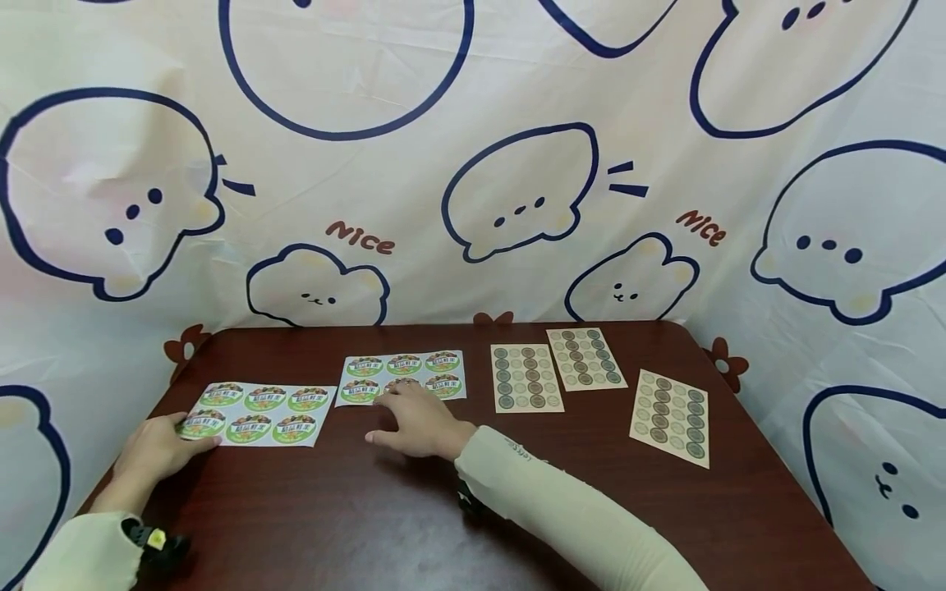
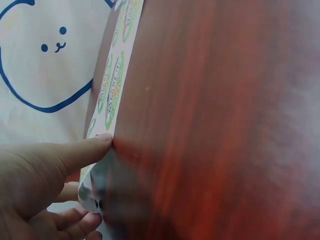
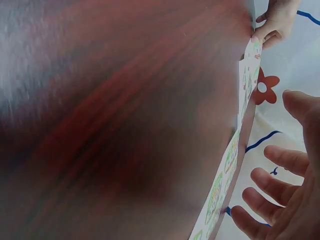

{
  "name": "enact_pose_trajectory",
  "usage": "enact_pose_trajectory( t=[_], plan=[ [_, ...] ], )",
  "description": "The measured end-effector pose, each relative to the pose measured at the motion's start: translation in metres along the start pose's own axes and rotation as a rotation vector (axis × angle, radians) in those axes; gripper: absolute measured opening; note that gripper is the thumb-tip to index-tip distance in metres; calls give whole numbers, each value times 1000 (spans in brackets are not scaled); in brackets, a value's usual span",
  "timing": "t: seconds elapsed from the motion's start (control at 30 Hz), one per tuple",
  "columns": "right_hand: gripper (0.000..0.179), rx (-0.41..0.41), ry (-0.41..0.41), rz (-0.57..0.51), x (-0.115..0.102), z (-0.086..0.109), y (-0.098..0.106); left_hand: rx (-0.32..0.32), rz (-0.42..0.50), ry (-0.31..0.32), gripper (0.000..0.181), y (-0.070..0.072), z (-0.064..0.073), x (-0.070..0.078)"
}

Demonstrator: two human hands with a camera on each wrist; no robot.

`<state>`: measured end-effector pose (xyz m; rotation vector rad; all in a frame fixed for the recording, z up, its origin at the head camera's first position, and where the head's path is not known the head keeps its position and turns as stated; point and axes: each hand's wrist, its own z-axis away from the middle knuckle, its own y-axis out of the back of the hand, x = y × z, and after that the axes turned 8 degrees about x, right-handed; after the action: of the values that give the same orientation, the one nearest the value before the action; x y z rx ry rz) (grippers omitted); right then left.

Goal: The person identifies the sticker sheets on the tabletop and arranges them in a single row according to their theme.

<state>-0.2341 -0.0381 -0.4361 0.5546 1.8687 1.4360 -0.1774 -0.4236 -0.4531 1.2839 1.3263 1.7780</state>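
Observation:
At the table's left side my left hand (image 1: 158, 450) pinches the left edge of a white sticker sheet (image 1: 257, 414) with oval green, red and white labels. In the left wrist view the thumb (image 2: 90, 150) lies over the sheet's edge, and the corner curls down towards the fingers beneath. My right hand (image 1: 417, 419) is held over the front edge of a second sheet of the same stickers (image 1: 404, 364), covering part of its lower row. In the right wrist view its fingers (image 3: 280, 185) are spread and relaxed, holding nothing.
Three cream sheets of small round stickers lie to the right: one (image 1: 527, 377) beside the second label sheet, one (image 1: 587, 359) behind it, one (image 1: 670, 417) near the right edge. The brown table (image 1: 355, 525) meets a cartoon-printed cloth (image 1: 414, 197) at back and sides.

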Motion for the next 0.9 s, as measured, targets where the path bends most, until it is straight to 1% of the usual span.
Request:
enact_pose_trajectory(
  t=[0.23, 0.53, 0.73, 0.9],
  plan=[
    [57, -17, 1, -16, -6, 6, -9, -30, -15, -19, 105, -2, 12, -7],
    [57, -38, 15, -17, -12, 13, -15, -44, -54, -85, 113, -1, 20, -17],
    [55, -44, 24, -12, -13, 17, -19, -96, -71, -78, 117, -2, 28, -18],
    [55, -44, 44, -7, -16, 20, -21, -120, -87, -70, 118, -1, 35, -18]
  ],
)
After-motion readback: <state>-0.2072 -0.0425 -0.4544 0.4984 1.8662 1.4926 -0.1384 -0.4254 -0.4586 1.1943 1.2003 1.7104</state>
